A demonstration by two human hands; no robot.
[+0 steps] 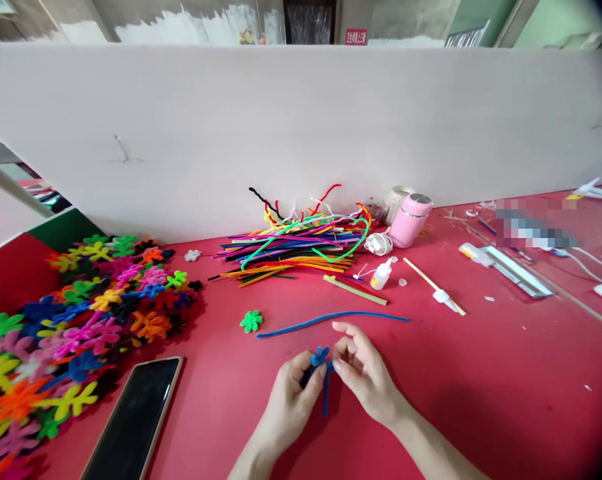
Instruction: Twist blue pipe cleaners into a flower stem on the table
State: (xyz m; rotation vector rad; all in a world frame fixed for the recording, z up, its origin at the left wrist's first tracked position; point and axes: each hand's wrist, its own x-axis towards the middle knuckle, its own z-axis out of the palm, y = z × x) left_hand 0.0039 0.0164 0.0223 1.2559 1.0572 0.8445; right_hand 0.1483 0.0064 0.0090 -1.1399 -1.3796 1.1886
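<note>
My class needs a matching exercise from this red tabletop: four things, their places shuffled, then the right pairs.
Things
1. Blue fuzzy petalled piece
2. Black-screened rectangular phone
3. Long blue fuzzy stem
4. Small white dropper bottle

Places
A. Beside the multicoloured fuzzy flower heap
B. Just in front of the pink cylinder
C. Pinched in the left hand
D. One end near the small green fuzzy flower

Pairs: 1-C, 2-A, 3-D, 4-B

Looks bright and mostly even across the red desk (pixel 221 420), softly shadowed toward the near right corner. Catches a faint glint on the phone (pixel 133 420). Stretches the flowers (pixel 18 400) along the left edge, breaks into blocky pixels near the far right corner, and darkens to black at the frame's right-hand corners.
</note>
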